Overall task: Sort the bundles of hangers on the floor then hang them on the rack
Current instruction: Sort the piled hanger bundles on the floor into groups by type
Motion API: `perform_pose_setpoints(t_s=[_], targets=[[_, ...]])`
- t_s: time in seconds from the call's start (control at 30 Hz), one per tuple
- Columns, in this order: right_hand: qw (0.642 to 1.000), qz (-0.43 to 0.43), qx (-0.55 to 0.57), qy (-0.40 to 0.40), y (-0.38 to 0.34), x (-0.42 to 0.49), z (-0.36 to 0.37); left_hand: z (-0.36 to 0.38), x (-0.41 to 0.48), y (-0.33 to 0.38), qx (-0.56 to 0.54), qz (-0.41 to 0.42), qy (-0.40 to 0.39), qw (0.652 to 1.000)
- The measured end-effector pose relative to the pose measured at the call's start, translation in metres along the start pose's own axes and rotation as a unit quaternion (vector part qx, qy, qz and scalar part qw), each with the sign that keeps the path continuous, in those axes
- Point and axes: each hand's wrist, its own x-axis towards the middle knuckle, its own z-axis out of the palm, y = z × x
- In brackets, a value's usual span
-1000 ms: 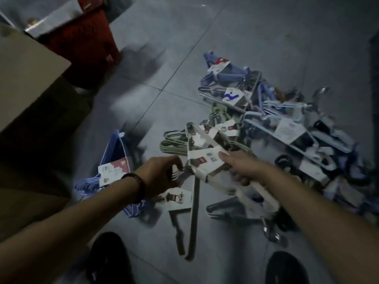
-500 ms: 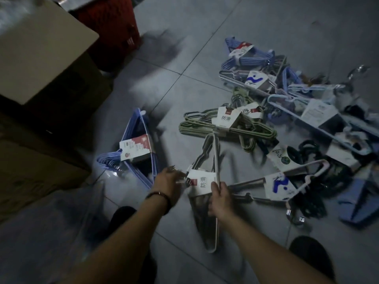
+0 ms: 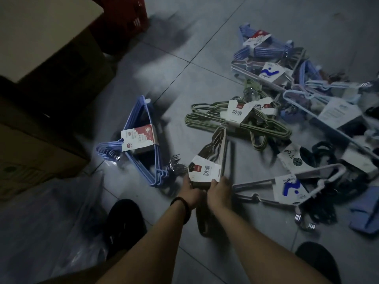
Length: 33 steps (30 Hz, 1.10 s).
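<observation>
Both hands grip one bundle of dark wire hangers (image 3: 215,146) with a white paper label, just above the floor. My left hand (image 3: 190,192) holds its left side and my right hand (image 3: 220,190) holds its right side, thumb on the label. To the left a blue hanger bundle (image 3: 143,144) lies alone on the tiles. A green bundle (image 3: 235,119) lies just beyond the held one. A heap of several more bundles (image 3: 307,89), blue, white and black, spreads to the right. No rack is in view.
Cardboard boxes (image 3: 41,58) are stacked at the left, with a red crate (image 3: 127,21) behind them. Clear plastic wrap (image 3: 78,222) lies on the floor by my left shoe (image 3: 123,222). My right shoe (image 3: 315,261) is at the lower right.
The dark bundle has been drawn out of the heap toward me and turned, its label now facing up between both hands. The view has shifted left and down.
</observation>
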Motion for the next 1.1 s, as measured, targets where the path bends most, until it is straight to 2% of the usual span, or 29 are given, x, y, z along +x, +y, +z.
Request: perform_pose_setpoints(t_s=[0.17, 0.27, 0.37, 0.43, 0.5, 0.6, 0.7, 0.77, 0.83, 0.93, 1.0, 1.1], targets=[[0.998, -0.01, -0.051, -0.046, 0.008, 0.013, -0.009, 0.015, 0.077, -0.05, 0.01, 0.02, 0.017, 1.0], [0.994, -0.046, -0.047, -0.091, 0.01, 0.013, -0.026, 0.02, 0.047, -0.029, 0.031, 0.026, 0.066, 0.997], [0.984, -0.081, -0.07, -0.14, 0.014, 0.008, -0.055, 0.024, 0.014, -0.005, 0.158, 0.031, 0.167, 0.973], [0.985, -0.09, -0.078, -0.128, 0.022, 0.007, -0.081, 0.031, 0.003, 0.002, 0.25, 0.059, 0.207, 0.944], [0.989, -0.089, -0.065, -0.096, 0.038, 0.006, -0.109, 0.046, -0.003, 0.008, 0.294, 0.1, 0.175, 0.934], [0.996, -0.063, -0.05, -0.038, 0.083, 0.005, -0.155, 0.088, -0.004, 0.014, 0.375, 0.139, 0.074, 0.913], [0.999, 0.011, -0.006, 0.03, 0.139, 0.004, -0.206, 0.129, -0.007, 0.011, 0.469, 0.196, -0.015, 0.861], [0.993, 0.072, 0.041, 0.085, 0.171, 0.008, -0.234, 0.149, -0.002, 0.005, 0.494, 0.209, -0.031, 0.843], [0.985, 0.116, 0.07, 0.109, 0.194, 0.02, -0.252, 0.165, 0.007, 0.003, 0.506, 0.205, -0.032, 0.837], [0.97, 0.194, 0.143, 0.045, 0.217, 0.042, -0.248, 0.186, 0.03, 0.003, 0.56, 0.203, -0.035, 0.802], [0.938, 0.247, 0.241, -0.025, 0.223, 0.051, -0.229, 0.196, 0.042, 0.002, 0.588, 0.181, -0.029, 0.788], [0.903, 0.246, 0.345, -0.068, 0.221, 0.052, -0.207, 0.209, 0.047, 0.001, 0.612, 0.165, 0.002, 0.773]])
